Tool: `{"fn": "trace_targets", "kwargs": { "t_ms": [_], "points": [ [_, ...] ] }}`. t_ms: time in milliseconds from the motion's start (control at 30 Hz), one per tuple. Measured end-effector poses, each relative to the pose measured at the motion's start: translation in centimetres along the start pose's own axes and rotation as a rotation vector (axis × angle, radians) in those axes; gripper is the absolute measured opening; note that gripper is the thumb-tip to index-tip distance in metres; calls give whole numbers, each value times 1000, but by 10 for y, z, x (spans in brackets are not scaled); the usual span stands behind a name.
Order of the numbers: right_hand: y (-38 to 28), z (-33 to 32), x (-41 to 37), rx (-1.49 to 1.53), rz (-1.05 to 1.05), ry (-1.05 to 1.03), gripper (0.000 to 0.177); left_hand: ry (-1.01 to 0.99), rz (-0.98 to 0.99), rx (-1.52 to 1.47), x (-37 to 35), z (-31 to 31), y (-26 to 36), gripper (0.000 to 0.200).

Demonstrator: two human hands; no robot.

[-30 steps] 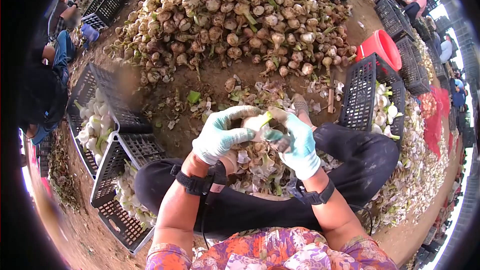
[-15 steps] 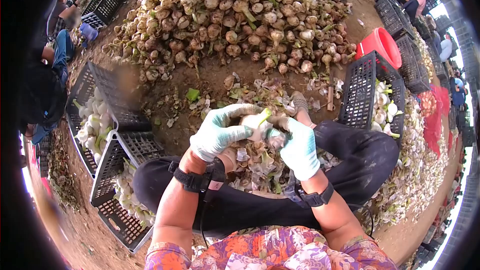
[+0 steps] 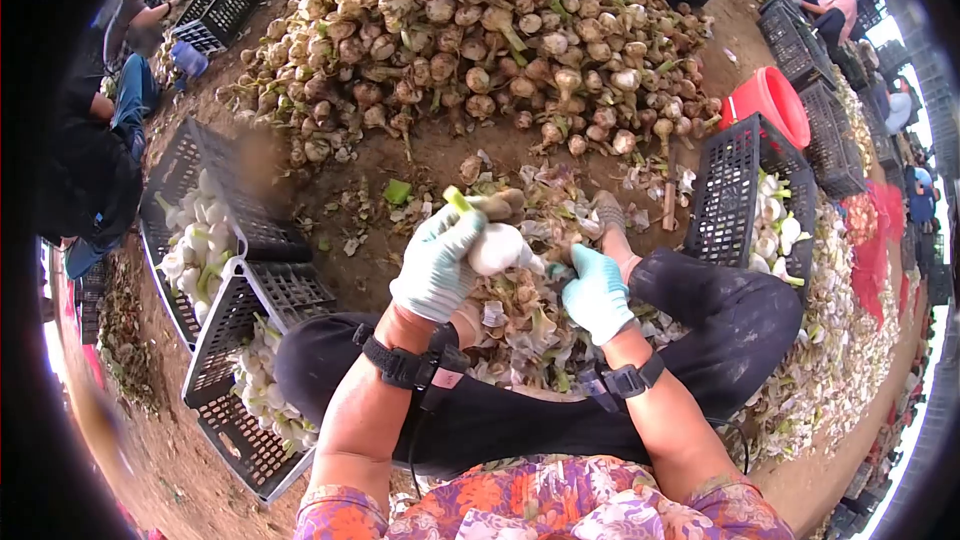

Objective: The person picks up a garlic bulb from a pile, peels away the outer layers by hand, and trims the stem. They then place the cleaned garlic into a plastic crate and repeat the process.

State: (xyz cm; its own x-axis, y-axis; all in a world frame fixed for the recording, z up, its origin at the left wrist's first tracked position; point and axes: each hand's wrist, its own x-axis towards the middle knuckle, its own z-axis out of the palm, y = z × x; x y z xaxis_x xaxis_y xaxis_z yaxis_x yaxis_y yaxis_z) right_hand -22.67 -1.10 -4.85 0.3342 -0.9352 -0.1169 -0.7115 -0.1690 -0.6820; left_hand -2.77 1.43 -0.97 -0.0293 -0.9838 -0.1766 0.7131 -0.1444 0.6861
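My left hand [image 3: 443, 262], in a pale dirty-tipped glove, grips a peeled white garlic bulb [image 3: 497, 249] by its neck, the green stem stub [image 3: 458, 200] sticking up past my fingers. Just right of the bulb's root end is my right hand [image 3: 596, 292], gloved the same way, its fingers curled in. Whatever those fingers hold, if anything, is hidden and blurred. Below both hands, loose garlic skins [image 3: 525, 330] cover the ground between my crossed legs.
A large heap of unpeeled garlic [image 3: 470, 50] rises ahead. Black crates with white bulbs stand at left [image 3: 270, 220] and right [image 3: 725, 185], near a red bucket [image 3: 770, 105]. A person [image 3: 100, 160] sits at far left; another in pink [image 3: 835, 5] is at upper right.
My hands have moved apart, the left drawing slightly left with the bulb. The bulb has turned, its stem now pointing up-left, and more of its smooth white side shows.
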Motion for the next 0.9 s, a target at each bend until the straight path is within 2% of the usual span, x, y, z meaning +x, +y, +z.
{"fn": "trace_targets", "kwargs": {
  "t_ms": [67,133,167,200,267,300,333,367,400,433,467,533,600,633,667,800,900],
  "points": [
    [-5,-7,-3,-155,-2,-90,16,52,68,-257,5,1,7,28],
    [2,-6,-4,-117,-56,-216,23,283,-6,-575,9,-15,14,24],
    [2,-2,-4,-29,-269,-95,38,338,14,-579,12,-22,14,23],
    [2,0,-3,-18,-274,-99,38,345,19,-571,13,-29,11,23],
    [-44,-19,6,170,-398,17,56,340,-14,-495,15,-37,3,38],
    [-52,-21,12,253,-454,25,57,249,-12,-529,14,-25,4,41],
    [-57,-20,16,331,-510,36,58,276,-63,-483,13,-28,4,46],
    [-57,-7,18,597,-279,-22,56,257,-79,-466,11,-20,5,47],
    [-59,-2,20,701,-253,21,48,237,-93,-450,8,-13,6,47],
    [-56,-6,23,693,-247,38,48,10,-86,-495,8,-18,7,48],
    [-54,-8,26,671,-183,26,43,81,-53,-322,8,-21,6,47],
    [-50,-9,31,662,-112,1,38,50,-19,-265,9,-21,5,46],
    [-42,-8,32,787,-21,45,33,77,-13,-78,14,-20,4,50],
    [-46,-12,31,740,-36,62,28,112,-4,-35,14,-14,5,57],
    [-45,-14,32,623,-83,92,23,51,-38,7,14,-23,7,58],
    [-32,0,33,686,-41,93,28,96,-44,-39,15,0,13,59],
    [-33,3,30,794,-6,73,32,101,-29,-64,15,-5,13,60]
  ]
}}
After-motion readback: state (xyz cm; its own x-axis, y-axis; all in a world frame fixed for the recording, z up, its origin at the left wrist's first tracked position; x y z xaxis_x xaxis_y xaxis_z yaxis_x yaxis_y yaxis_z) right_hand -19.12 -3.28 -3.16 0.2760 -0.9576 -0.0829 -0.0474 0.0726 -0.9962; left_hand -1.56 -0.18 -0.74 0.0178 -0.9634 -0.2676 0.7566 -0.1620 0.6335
